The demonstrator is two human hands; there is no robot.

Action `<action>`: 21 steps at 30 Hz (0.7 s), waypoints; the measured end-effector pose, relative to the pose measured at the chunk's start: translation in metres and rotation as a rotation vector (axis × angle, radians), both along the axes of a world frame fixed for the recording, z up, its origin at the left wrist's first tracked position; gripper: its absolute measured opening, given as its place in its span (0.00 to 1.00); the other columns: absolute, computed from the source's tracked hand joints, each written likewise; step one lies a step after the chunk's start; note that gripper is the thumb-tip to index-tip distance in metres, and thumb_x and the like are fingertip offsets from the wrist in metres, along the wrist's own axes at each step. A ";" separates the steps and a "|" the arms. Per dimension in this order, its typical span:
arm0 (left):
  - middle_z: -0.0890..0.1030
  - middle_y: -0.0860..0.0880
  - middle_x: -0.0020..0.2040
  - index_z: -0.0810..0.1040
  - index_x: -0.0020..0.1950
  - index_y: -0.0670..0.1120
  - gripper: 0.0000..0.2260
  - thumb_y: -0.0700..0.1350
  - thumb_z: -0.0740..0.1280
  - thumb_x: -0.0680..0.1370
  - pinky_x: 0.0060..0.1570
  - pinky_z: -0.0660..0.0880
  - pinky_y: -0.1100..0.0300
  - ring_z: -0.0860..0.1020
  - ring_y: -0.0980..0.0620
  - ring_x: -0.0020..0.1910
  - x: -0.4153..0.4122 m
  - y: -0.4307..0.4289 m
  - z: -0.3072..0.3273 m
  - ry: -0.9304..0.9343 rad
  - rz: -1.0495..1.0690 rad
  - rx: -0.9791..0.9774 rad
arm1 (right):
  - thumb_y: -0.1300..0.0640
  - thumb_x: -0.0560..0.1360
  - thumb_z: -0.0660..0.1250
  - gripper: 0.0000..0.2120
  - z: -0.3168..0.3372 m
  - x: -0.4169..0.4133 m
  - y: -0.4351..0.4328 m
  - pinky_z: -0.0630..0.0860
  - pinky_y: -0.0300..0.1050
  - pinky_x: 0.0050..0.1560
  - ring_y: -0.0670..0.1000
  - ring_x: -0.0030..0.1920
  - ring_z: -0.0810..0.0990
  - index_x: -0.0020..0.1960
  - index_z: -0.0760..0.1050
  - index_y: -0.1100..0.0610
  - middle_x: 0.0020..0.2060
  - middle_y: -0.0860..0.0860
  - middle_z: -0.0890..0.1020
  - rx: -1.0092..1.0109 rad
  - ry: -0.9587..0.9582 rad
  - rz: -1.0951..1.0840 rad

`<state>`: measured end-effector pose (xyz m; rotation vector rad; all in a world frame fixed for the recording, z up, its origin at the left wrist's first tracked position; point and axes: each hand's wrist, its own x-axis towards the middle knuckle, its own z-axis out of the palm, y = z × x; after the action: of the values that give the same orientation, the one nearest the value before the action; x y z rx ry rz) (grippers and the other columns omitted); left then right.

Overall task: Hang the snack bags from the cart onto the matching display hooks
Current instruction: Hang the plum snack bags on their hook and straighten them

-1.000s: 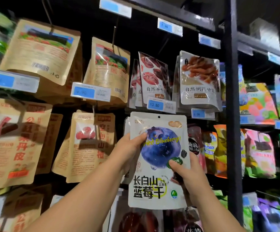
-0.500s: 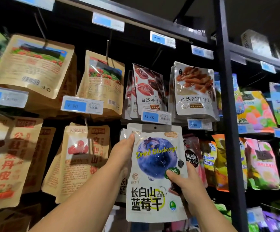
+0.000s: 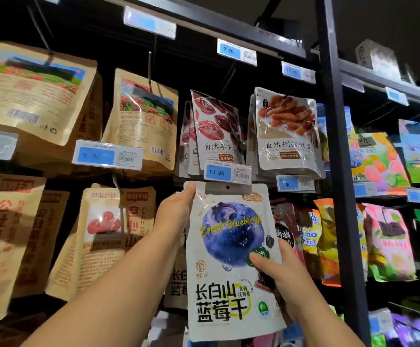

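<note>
The left grip [image 3: 176,211] pinches the top-left edge of a white glossy dried-blueberry snack bag [image 3: 229,246], the right grip [image 3: 279,274] its right edge; the hang hole [image 3: 227,187], just right of the left grip's thumb, sits under the blue 13.80 price tag [image 3: 227,172], seemingly not yet hooked.
</note>
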<state>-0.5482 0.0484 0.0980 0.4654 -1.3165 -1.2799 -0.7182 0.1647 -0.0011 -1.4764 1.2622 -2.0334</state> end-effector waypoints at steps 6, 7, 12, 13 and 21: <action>0.85 0.41 0.43 0.80 0.45 0.44 0.08 0.49 0.72 0.74 0.45 0.79 0.51 0.83 0.43 0.40 -0.003 0.001 0.006 0.022 -0.013 -0.057 | 0.60 0.72 0.74 0.20 0.001 -0.006 0.000 0.82 0.49 0.44 0.55 0.51 0.85 0.61 0.74 0.47 0.52 0.51 0.85 0.014 0.041 -0.013; 0.85 0.41 0.43 0.80 0.47 0.44 0.08 0.48 0.72 0.74 0.44 0.79 0.52 0.83 0.43 0.40 -0.003 -0.001 0.008 0.014 -0.018 -0.072 | 0.61 0.72 0.73 0.20 0.001 -0.006 0.001 0.82 0.49 0.43 0.55 0.51 0.85 0.61 0.74 0.48 0.52 0.51 0.85 0.012 0.045 -0.007; 0.85 0.42 0.39 0.81 0.47 0.43 0.08 0.47 0.73 0.74 0.39 0.79 0.54 0.83 0.45 0.36 -0.005 -0.001 0.015 -0.003 0.002 -0.089 | 0.63 0.73 0.72 0.19 0.002 -0.005 0.003 0.82 0.49 0.41 0.58 0.50 0.85 0.61 0.74 0.50 0.51 0.54 0.85 0.007 0.030 0.012; 0.85 0.42 0.39 0.81 0.47 0.42 0.08 0.47 0.73 0.74 0.42 0.81 0.52 0.83 0.45 0.37 -0.006 -0.001 0.017 0.001 0.003 -0.089 | 0.63 0.73 0.72 0.19 0.003 -0.004 0.004 0.81 0.48 0.39 0.59 0.50 0.85 0.61 0.75 0.50 0.51 0.54 0.85 0.006 0.020 0.018; 0.86 0.43 0.42 0.80 0.50 0.42 0.10 0.46 0.73 0.74 0.48 0.82 0.49 0.85 0.44 0.41 -0.011 -0.003 0.021 0.028 -0.005 -0.047 | 0.62 0.72 0.72 0.20 0.008 -0.004 0.006 0.82 0.49 0.43 0.56 0.50 0.85 0.62 0.74 0.50 0.51 0.53 0.85 0.019 0.021 0.031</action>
<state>-0.5595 0.0451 0.1194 0.4101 -1.3222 -1.2528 -0.7225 0.1709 0.0074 -1.5033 1.2557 -1.9861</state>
